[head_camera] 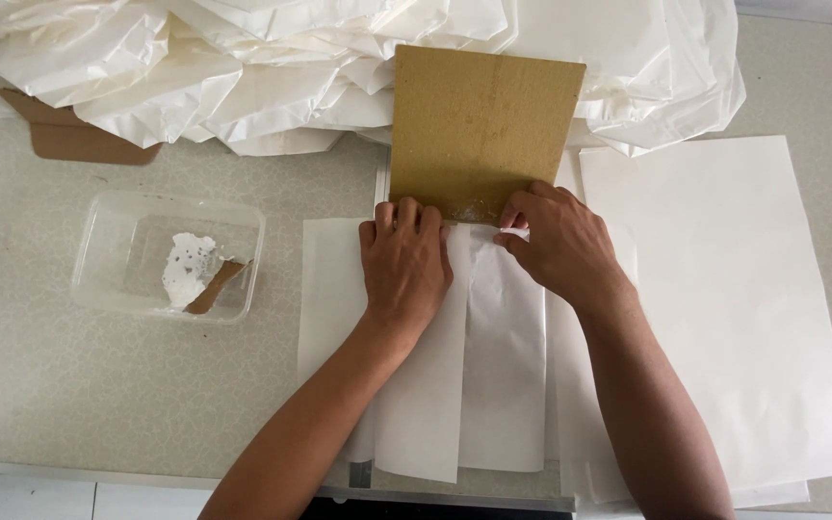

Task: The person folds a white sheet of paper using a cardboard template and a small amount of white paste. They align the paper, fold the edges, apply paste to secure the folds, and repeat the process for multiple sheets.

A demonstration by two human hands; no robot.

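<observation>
on table [40, 385] | two hands: left hand [403, 265], right hand [560, 246] | one cardboard [481, 120]

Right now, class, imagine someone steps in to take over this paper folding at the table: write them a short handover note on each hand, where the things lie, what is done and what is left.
Left hand: flat, palm down, pressing the folded white paper sheet just below the brown rectangular cardboard board.
Right hand: fingertips pinching the paper's top edge at the board's lower edge.
Stack of flat white sheets: to the right.
Heap of finished white paper pieces: along the back.
Clear plastic tub with white paste: to the left.
Done: the side flaps are folded in lengthwise.
Left: the top edge is not yet folded over the board, as far as I can judge.
</observation>
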